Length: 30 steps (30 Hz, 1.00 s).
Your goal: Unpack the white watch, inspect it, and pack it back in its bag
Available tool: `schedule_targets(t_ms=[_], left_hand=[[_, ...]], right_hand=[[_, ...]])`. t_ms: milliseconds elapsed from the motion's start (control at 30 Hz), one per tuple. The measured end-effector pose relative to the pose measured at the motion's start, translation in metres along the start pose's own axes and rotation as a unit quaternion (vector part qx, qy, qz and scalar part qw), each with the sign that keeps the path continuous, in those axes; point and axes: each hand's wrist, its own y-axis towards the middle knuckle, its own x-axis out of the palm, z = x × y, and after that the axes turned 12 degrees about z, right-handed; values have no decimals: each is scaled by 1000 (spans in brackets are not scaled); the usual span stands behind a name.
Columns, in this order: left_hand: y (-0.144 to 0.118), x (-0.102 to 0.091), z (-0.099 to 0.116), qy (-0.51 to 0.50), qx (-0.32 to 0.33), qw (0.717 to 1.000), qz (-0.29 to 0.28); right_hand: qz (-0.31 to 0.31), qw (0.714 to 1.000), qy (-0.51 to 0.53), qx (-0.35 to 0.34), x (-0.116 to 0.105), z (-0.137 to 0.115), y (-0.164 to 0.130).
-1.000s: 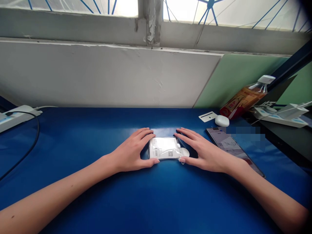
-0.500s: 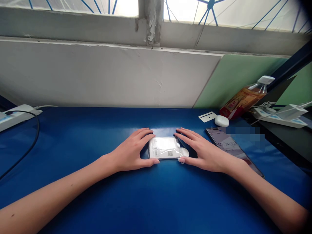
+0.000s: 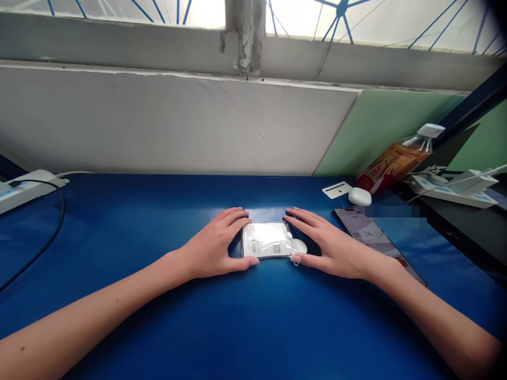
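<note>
On the blue desk (image 3: 222, 327) lies a flat white packet (image 3: 261, 240) in clear plastic, with small print, a barcode and a square code on its face. A round white piece (image 3: 300, 246) sticks out at its right end. My left hand (image 3: 216, 243) spans the left end, thumb at the near edge and fingertips at the far edge. At the right end, my right hand (image 3: 325, 243) grips in the same way, its thumb over the near corner by the round piece. What lies under the fingertips is hidden.
A phone (image 3: 382, 237) lies beyond my right wrist. Behind it are a white earbud case (image 3: 360, 196), a white card (image 3: 336, 190) and a leaning drink bottle (image 3: 396, 161). Power strips stand at the right (image 3: 455, 191) and left (image 3: 27, 190), where a black cable (image 3: 59, 221) hangs.
</note>
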Motion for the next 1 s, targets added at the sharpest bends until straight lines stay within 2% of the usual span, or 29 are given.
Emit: schedule_targets(t_ms=[267, 433, 600, 833, 1000], left_hand=[[1, 0, 2, 25, 8, 999, -20], [1, 1, 3, 35, 9, 999, -18], [2, 1, 3, 32, 41, 999, -10], [4, 2, 2, 11, 45, 999, 1], [4, 0, 4, 0, 36, 999, 1]], right_hand=[[38, 998, 46, 8, 0, -1, 0], [83, 993, 86, 10, 5, -12, 4], [135, 986, 96, 25, 13, -24, 7], [148, 987, 60, -1, 18, -26, 6], [124, 992, 20, -26, 20, -24, 3]])
